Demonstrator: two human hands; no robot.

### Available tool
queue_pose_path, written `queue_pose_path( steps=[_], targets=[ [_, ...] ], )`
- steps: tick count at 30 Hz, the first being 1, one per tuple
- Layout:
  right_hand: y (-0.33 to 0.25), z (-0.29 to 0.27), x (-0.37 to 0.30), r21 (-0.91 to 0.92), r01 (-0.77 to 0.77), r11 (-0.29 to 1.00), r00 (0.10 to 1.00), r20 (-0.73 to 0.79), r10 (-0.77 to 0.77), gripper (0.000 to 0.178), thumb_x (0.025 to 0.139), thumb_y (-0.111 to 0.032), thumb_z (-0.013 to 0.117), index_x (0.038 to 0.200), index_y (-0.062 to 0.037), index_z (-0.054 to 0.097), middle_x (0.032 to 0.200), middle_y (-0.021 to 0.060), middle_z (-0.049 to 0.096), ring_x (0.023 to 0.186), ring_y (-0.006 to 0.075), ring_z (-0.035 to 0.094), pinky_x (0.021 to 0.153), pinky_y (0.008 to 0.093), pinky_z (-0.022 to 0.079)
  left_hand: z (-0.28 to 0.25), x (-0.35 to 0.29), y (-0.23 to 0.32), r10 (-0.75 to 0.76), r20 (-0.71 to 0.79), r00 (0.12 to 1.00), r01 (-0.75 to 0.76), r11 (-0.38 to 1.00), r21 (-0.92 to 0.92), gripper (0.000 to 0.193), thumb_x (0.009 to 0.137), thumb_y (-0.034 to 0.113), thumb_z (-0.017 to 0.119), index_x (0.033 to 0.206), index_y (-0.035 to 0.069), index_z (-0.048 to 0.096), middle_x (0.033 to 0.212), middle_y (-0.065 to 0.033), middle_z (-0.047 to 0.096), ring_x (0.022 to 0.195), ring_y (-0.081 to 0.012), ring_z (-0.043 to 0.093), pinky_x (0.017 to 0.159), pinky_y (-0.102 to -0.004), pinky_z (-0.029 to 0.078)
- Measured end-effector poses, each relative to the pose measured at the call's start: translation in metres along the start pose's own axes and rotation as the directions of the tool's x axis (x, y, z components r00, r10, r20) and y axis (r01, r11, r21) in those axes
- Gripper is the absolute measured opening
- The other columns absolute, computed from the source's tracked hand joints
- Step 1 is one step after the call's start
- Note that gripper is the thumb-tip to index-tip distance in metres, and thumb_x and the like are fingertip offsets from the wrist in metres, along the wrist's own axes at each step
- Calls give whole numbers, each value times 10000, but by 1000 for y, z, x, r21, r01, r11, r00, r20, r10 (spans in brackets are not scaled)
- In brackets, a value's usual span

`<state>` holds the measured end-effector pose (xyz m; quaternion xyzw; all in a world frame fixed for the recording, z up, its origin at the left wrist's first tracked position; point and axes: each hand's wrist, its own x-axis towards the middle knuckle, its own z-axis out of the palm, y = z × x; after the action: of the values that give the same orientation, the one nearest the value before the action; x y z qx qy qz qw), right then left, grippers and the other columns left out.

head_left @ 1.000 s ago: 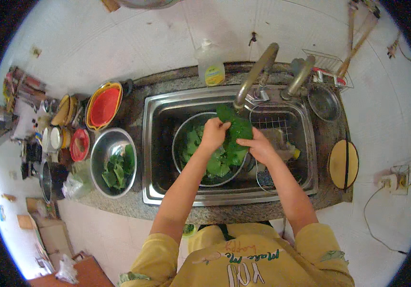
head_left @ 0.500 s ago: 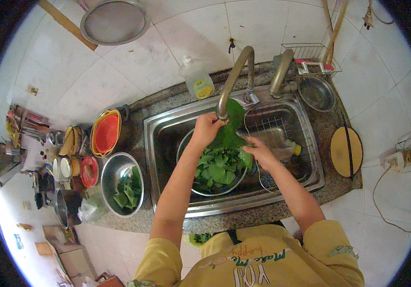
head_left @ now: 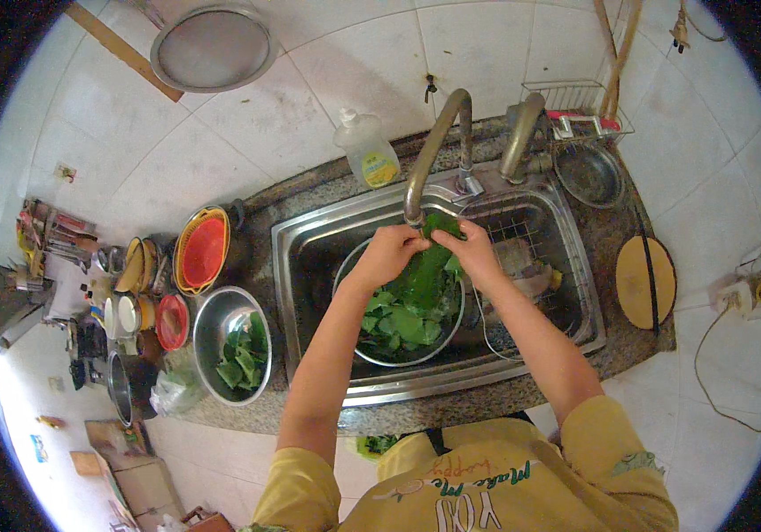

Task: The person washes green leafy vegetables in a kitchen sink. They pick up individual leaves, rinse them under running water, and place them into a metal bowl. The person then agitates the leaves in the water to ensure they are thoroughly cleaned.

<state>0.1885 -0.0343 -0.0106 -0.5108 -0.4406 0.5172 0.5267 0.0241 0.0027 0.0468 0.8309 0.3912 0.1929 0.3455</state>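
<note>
Under the spout of the curved faucet (head_left: 433, 142), my left hand (head_left: 389, 254) and my right hand (head_left: 472, 254) are close together, fingers pinched on a large green leaf (head_left: 431, 269). The leaf hangs between them over a metal bowl (head_left: 362, 348) set in the left part of the sink (head_left: 309, 239). Many wet green leaves (head_left: 398, 328) fill that bowl. A second steel bowl (head_left: 212, 341) stands on the counter left of the sink, with several green leaves (head_left: 245, 359) inside.
A wire rack (head_left: 522, 226) and a bottle (head_left: 531, 282) lie in the sink's right part. Behind the sink stands a soap bottle (head_left: 365, 151). Red and yellow baskets (head_left: 203, 253) are at the left; a pan (head_left: 589, 173) and a round board (head_left: 644, 282) at the right.
My right hand has moved up and inward, beside the left. The leaf's upper part, spread behind the faucet before, is now gathered between both hands.
</note>
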Motion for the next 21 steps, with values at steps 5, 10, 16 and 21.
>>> queue_pose_path(
  steps=[5,10,16,21],
  targets=[
    [-7,-5,-9,-52,-5,999,1000,-25,3,239,776,-195,593,936,-18,590,833,40,607,746,119,540,713,255,413,-15,-10,-5,-109,-58,992,107,994,-28,259,801,201,550,700,-31,493,595,-135,486,559,-194,420,564,-324,377],
    [-6,-11,-13,95,-2,995,998,-65,8,198,813,-134,543,967,-15,577,818,25,567,786,104,503,747,249,382,-19,-13,-18,-79,-6,997,79,996,-38,153,791,95,530,751,-41,472,628,-191,416,575,-246,331,573,-321,370],
    [9,-8,-7,-162,-36,986,992,110,54,346,754,-206,628,1022,-6,542,906,42,588,854,118,516,760,257,403,-6,-9,-4,19,-21,1000,-19,1000,-22,155,747,-23,464,885,-28,534,798,-221,547,753,-356,520,682,-353,411],
    [-4,-12,-22,162,-255,953,967,67,247,390,722,-204,668,1034,-6,540,1017,57,555,899,131,510,780,264,399,-2,-6,-14,30,-60,998,-33,998,-49,240,703,-64,423,910,-34,538,855,-227,553,811,-372,525,718,-360,414]
  ],
)
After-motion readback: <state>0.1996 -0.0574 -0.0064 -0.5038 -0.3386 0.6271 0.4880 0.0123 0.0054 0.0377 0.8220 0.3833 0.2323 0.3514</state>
